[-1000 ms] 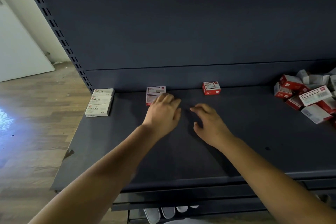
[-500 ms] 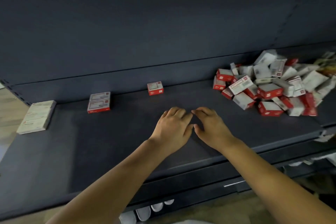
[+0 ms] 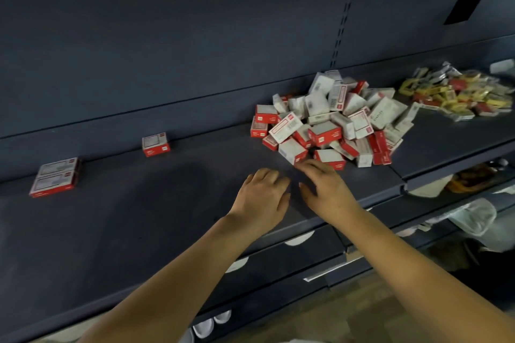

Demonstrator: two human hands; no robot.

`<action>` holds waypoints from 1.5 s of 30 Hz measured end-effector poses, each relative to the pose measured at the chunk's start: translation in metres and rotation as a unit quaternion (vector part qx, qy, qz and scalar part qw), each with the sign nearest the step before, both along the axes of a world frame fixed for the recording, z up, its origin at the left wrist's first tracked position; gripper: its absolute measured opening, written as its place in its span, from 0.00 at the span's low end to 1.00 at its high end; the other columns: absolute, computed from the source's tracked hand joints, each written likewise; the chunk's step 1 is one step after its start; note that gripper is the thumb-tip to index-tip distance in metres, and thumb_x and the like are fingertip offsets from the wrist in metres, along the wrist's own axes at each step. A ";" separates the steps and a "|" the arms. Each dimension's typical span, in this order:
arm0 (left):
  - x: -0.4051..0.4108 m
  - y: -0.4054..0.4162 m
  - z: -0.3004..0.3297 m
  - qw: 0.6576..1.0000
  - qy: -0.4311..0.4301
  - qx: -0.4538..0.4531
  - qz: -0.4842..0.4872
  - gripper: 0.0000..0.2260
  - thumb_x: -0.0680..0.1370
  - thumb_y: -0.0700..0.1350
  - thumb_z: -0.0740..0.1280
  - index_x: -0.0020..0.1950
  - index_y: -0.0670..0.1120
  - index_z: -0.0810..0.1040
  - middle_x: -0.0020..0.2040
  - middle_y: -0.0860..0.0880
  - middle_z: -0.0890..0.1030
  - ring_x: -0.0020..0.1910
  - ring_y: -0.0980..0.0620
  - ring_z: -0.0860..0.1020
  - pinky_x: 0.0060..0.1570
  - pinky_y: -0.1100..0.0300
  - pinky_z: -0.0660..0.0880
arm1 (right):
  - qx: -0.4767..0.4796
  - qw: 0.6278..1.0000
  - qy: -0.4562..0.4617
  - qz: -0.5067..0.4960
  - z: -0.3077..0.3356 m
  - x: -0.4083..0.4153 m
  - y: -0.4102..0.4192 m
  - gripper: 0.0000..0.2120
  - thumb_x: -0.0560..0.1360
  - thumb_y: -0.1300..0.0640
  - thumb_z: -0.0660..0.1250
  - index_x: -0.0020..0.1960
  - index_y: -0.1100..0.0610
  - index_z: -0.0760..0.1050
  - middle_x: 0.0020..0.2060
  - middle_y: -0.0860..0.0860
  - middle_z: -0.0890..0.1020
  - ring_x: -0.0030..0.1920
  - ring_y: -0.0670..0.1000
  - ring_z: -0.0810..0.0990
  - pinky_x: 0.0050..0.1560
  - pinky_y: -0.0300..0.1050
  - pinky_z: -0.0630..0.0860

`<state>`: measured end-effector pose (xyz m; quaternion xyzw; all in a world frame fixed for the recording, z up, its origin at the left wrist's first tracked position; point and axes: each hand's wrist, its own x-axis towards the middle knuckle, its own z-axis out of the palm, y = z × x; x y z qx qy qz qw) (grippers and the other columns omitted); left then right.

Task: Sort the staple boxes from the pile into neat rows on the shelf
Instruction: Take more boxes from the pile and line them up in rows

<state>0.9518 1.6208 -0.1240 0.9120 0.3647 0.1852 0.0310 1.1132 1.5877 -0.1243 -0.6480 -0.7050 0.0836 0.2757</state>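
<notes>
A loose pile of red-and-white staple boxes (image 3: 331, 122) lies on the dark shelf (image 3: 139, 217), right of centre. Two flat red-edged boxes (image 3: 55, 177) lie one behind the other at the far left, and a single small box (image 3: 155, 144) stands near the back wall. My left hand (image 3: 260, 198) hovers palm down over the shelf with relaxed fingers, holding nothing. My right hand (image 3: 324, 188) is beside it, fingers spread, its fingertips just short of the nearest box of the pile (image 3: 330, 157).
A second heap of yellow and red packets (image 3: 457, 92) lies further right on the neighbouring shelf section. Lower shelves hold bags and white items (image 3: 471, 216). The back panel rises directly behind the boxes. Wooden floor shows below.
My view has swung right, bringing the whole pile into sight and pushing the sorted boxes left. Both hands have travelled right toward the pile, the right hand leading.
</notes>
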 end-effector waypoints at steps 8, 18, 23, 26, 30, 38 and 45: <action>0.056 0.000 -0.001 0.999 -0.009 -0.029 -0.028 0.18 0.72 0.49 0.56 0.48 0.42 0.81 0.43 0.46 0.80 0.43 0.45 0.80 0.41 0.52 0.77 | 0.088 0.992 0.007 -0.085 0.007 0.064 -0.010 0.16 0.67 0.64 0.64 0.54 0.65 0.79 0.47 0.61 0.81 0.47 0.63 0.80 0.48 0.46 0.72; 0.102 0.011 0.019 0.999 -0.009 -0.032 -0.040 0.19 0.74 0.48 0.54 0.49 0.40 0.80 0.44 0.44 0.80 0.47 0.42 0.77 0.46 0.50 0.75 | 0.130 0.974 0.037 -0.182 0.006 0.119 -0.002 0.14 0.71 0.67 0.64 0.56 0.64 0.78 0.50 0.61 0.79 0.51 0.63 0.76 0.49 0.44 0.68; 0.123 0.014 0.025 0.997 0.009 -0.046 -0.062 0.17 0.77 0.46 0.58 0.59 0.39 0.77 0.54 0.42 0.78 0.57 0.43 0.73 0.56 0.49 0.71 | 0.086 0.970 0.088 -0.211 0.006 0.135 0.007 0.15 0.74 0.65 0.65 0.61 0.63 0.75 0.55 0.61 0.76 0.56 0.61 0.74 0.52 0.42 0.65; 0.128 0.015 0.023 0.996 0.015 -0.054 -0.067 0.17 0.77 0.46 0.57 0.62 0.40 0.76 0.57 0.43 0.77 0.60 0.43 0.71 0.59 0.49 0.69 | 0.078 0.961 0.125 -0.234 0.011 0.137 0.011 0.15 0.75 0.61 0.65 0.61 0.62 0.74 0.55 0.60 0.75 0.56 0.58 0.74 0.50 0.39 0.64; 0.127 0.015 0.021 0.995 0.013 -0.071 -0.065 0.21 0.75 0.48 0.55 0.62 0.41 0.76 0.57 0.43 0.78 0.59 0.44 0.72 0.58 0.49 0.71 | 0.007 0.951 0.159 -0.267 0.016 0.143 0.020 0.16 0.75 0.53 0.66 0.60 0.60 0.73 0.56 0.57 0.74 0.56 0.56 0.73 0.49 0.41 0.67; 0.118 0.017 0.013 0.995 -0.004 -0.086 -0.051 0.16 0.76 0.46 0.58 0.58 0.40 0.79 0.52 0.43 0.79 0.55 0.44 0.74 0.53 0.48 0.73 | -0.025 0.938 0.167 -0.304 0.018 0.142 0.026 0.11 0.76 0.52 0.64 0.41 0.61 0.76 0.35 0.54 0.78 0.36 0.53 0.76 0.31 0.42 0.68; 0.120 0.022 0.013 0.994 -0.013 -0.097 -0.056 0.13 0.78 0.44 0.61 0.60 0.42 0.77 0.56 0.45 0.77 0.58 0.47 0.72 0.56 0.49 0.71 | 0.027 0.934 0.182 -0.305 0.022 0.146 0.013 0.13 0.77 0.56 0.63 0.39 0.63 0.75 0.32 0.54 0.77 0.33 0.53 0.74 0.32 0.44 0.69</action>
